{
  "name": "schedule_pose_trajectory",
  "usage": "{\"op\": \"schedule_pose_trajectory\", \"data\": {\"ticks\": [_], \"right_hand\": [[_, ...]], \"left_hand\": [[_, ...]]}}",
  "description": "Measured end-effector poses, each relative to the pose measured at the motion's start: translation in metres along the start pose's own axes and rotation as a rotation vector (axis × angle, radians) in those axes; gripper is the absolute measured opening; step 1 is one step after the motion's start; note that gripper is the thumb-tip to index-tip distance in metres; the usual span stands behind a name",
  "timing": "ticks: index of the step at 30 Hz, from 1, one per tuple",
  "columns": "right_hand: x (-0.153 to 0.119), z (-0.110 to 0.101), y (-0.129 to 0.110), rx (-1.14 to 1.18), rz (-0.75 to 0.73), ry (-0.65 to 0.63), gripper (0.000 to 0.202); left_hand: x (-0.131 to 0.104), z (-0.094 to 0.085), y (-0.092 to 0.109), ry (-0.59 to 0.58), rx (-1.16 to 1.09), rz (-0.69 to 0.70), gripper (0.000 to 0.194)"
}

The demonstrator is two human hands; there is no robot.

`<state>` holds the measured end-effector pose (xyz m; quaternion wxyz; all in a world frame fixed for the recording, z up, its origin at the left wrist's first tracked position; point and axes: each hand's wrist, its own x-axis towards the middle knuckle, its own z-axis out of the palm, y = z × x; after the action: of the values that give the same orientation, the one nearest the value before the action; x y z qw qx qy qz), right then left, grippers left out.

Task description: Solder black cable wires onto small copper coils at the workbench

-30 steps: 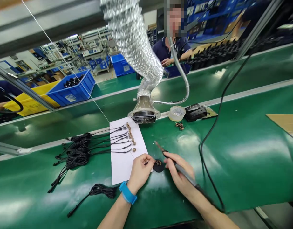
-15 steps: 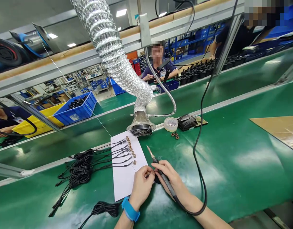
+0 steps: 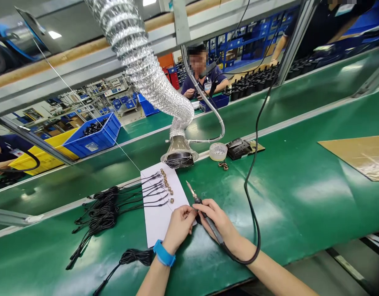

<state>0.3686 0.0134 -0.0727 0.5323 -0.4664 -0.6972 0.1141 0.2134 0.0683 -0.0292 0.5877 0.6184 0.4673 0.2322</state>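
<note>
My right hand [image 3: 218,222] grips a soldering iron [image 3: 211,225] like a pen, its bare tip pointing up and away from me. My left hand [image 3: 179,224], with a blue wristband [image 3: 164,253], is pinched closed beside it. A thin black cable seems to be in that pinch, mostly hidden by the fingers; its coiled bundle [image 3: 137,257] lies left of my wrist. The fingertips of both hands nearly meet above a dark round object [image 3: 198,218], partly covered. On a white sheet [image 3: 152,230] lie several cable ends beside a row of small copper-coloured rings [image 3: 166,181].
A fume extractor nozzle [image 3: 179,150] hangs beyond the sheet. Nearby stand a round tub [image 3: 218,152], dark rings [image 3: 223,165] and a black metal holder [image 3: 240,147]. Bundled black cables [image 3: 103,209] lie left. The iron's cord [image 3: 247,181] loops at right. Co-workers sit across.
The view has shifted a little, so the bench things appear slightly higher and further left. My hands stay close together, the soldering iron still in the right one.
</note>
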Motion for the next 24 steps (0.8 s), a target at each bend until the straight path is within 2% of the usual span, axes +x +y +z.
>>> {"op": "schedule_pose_trajectory", "data": {"ticks": [6,9,14,19,24], "right_hand": [[-0.006,0.0,-0.001,-0.018,0.044,-0.053,0.05],[-0.004,-0.001,-0.005,-0.044,0.044,-0.019,0.045],[0.004,-0.013,-0.017,-0.059,0.11,0.187,0.033],[-0.005,-0.025,-0.021,-0.01,0.308,0.439,0.014],[-0.02,-0.024,-0.015,0.011,0.354,0.533,0.024]], "left_hand": [[0.001,-0.002,-0.003,-0.02,-0.041,-0.019,0.045],[0.001,-0.002,-0.003,-0.008,-0.054,-0.034,0.04],[0.0,-0.003,0.001,0.014,-0.06,-0.072,0.03],[-0.002,-0.003,0.003,0.022,-0.057,-0.069,0.027],[-0.003,-0.001,0.003,0.051,-0.05,-0.08,0.027]]}}
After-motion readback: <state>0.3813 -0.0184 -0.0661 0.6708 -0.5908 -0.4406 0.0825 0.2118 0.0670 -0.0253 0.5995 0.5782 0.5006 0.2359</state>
